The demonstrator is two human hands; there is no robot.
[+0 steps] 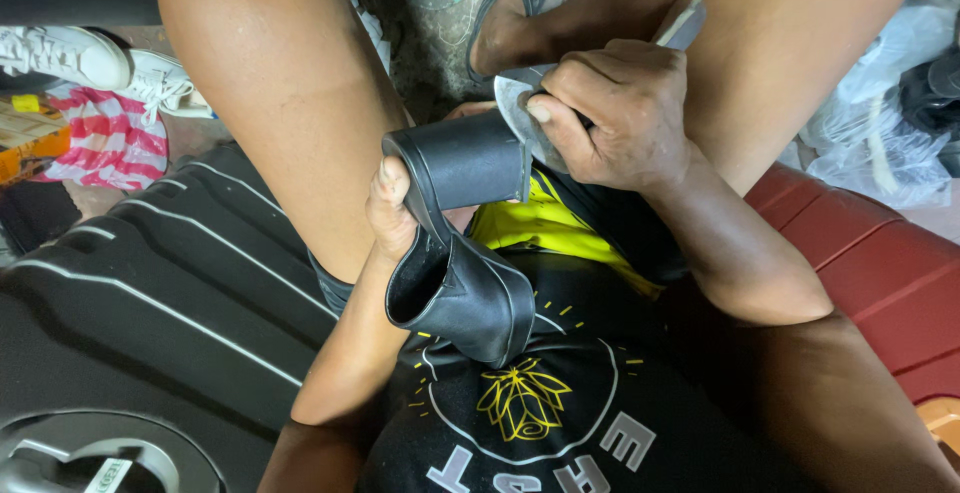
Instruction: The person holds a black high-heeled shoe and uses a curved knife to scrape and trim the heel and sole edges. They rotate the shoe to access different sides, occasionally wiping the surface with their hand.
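A black block-heeled shoe (460, 243) lies across my lap, heel pointing up and away from me. My left hand (392, 208) grips it from the left side, thumb on the thick heel (465, 161). My right hand (615, 113) is closed around a flat metal blade (515, 103) with a grey handle end (682, 25) sticking out past the knuckles. The blade's rounded edge presses against the top face of the heel. My bare knees spread to either side of the shoe.
A black ribbed plastic surface (150, 293) lies at my left, a red one (880, 273) at my right. White sneakers (90, 58) and a pink striped bag (105, 143) sit at top left. Plastic bags (880, 123) pile at the right. A foot in a sandal (500, 23) rests ahead.
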